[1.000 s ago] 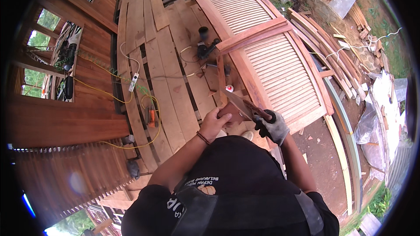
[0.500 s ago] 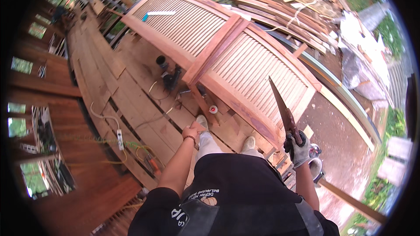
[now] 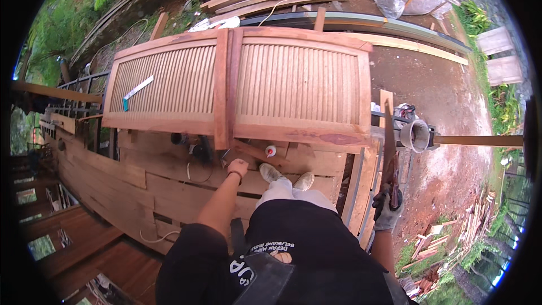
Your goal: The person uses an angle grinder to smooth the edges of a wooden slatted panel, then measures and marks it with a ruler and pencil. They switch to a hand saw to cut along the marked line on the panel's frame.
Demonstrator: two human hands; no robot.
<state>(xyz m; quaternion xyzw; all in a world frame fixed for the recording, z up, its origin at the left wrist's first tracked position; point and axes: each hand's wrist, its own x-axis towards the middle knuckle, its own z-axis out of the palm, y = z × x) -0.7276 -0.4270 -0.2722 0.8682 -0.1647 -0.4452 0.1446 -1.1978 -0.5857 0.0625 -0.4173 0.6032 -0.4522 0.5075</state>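
Our hands have moved wide apart, so the saw (image 3: 390,152) is away from our curled left hand (image 3: 238,166); we can't tell if that's empty. Our gloved right hand (image 3: 388,208) grips it. Slatted doors (image 3: 299,83) lie ahead.

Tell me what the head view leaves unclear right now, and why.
All in the head view:
Saw: teeth too small and blurred.
Saw's grip: mostly covered by the gloved right hand.
Left hand: palm turned away, so whether it holds anything small cannot be told.
Dark tool: partly hidden by the slatted panel and blurred.
Trousers: upper part covered by the black shirt.
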